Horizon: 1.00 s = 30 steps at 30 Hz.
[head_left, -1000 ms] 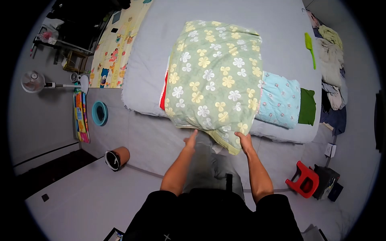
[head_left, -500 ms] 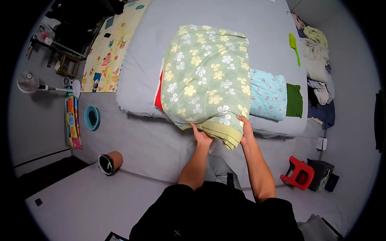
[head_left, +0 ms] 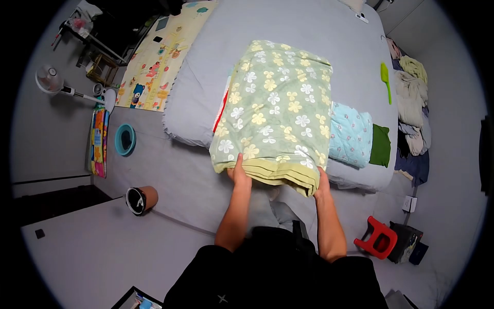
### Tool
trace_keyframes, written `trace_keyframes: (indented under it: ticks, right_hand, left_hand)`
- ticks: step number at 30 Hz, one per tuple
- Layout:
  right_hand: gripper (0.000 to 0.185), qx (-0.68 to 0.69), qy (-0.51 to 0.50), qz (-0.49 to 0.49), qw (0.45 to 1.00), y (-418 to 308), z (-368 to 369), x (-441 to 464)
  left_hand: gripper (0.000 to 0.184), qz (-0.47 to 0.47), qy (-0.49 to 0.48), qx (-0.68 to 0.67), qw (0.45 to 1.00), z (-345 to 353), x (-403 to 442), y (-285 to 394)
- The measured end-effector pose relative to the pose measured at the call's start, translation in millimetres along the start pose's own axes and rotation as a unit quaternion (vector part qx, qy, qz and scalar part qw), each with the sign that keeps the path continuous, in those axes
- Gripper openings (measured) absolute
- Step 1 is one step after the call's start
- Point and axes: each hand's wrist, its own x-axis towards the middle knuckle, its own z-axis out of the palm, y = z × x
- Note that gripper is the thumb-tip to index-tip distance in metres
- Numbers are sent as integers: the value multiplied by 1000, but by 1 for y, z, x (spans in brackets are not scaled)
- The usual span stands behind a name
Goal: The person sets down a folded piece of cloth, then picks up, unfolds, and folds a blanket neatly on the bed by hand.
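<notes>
A folded green quilt (head_left: 280,108) with white and yellow flowers spans the near edge of the bed, its layered yellow-green hem toward me. My left hand (head_left: 240,172) grips the hem near its left corner, thumb on top and fingers hidden beneath. At the right corner, my right hand (head_left: 322,184) is closed around the quilt's edge, its fingers mostly under the cloth. Red cloth (head_left: 221,112) peeks out along the quilt's left side. Close to its right side lie a folded light-blue patterned cloth (head_left: 351,135) and a dark green folded cloth (head_left: 380,146).
The grey-sheeted bed (head_left: 303,26) holds a lime-green brush (head_left: 385,82). Piled clothes (head_left: 410,98) line the right wall. A red stool (head_left: 378,238) stands at lower right. On the left are a teal basin (head_left: 125,139), a bin (head_left: 142,200), a fan (head_left: 50,80) and a play mat (head_left: 154,67).
My hands have moved farther apart along the hem, the left one going left. The quilt's near edge is now spread wider and straighter. The whole view has shifted slightly.
</notes>
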Motion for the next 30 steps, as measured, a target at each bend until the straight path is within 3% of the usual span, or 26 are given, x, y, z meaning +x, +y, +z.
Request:
trace_keyframes:
  ticks: [1,2,5,8,10,13,17,19,21,22,24,25,28,30]
  right_hand:
    - [46,-20,11,19,1000,5,-11,4]
    - [44,-41,21,40,998,11,-20,8]
    - [40,-88,31,42,995,14,-13,-6]
    - [39,-83,-19,14,996,-12,4,-31]
    - [37,-119,3,6,993,-26,-1,-36]
    - [35,-176,27,-38,983,-35,1,-32]
    - [39,-196,77,-58,976,-17,-32,-8]
    - [42,-195,113,-79,971,-5,-25,-12]
    - [43,-202,162,-184,948,-3,-13,-11]
    - [44,-203,188,-234,932,-5,1,-19]
    - [42,-185,160,-297,923,-33,47,-42]
    - [42,-175,147,-328,917,-50,73,-45]
    - [38,-220,50,-277,934,-118,96,-16]
    - [37,-166,17,-264,950,-152,121,7]
  left_hand:
    - [58,74,15,41,996,3,-14,6]
    - [61,149,-47,71,985,6,-26,15]
    - [58,215,-33,121,968,9,-35,28]
    - [45,195,-35,112,974,14,-33,48]
    - [40,207,-42,112,971,16,-33,50]
    - [39,216,-32,216,952,18,-33,53]
    - [39,208,-24,281,937,12,4,45]
    - [40,239,-29,317,917,41,-20,62]
    - [40,293,-68,359,884,64,-26,73]
    - [52,316,-134,356,869,83,-30,84]
    - [68,361,-105,373,848,140,-50,98]
    - [77,387,-135,375,831,170,-56,107]
    - [90,410,-220,371,803,251,-31,114]
    - [94,388,-256,406,787,297,6,114]
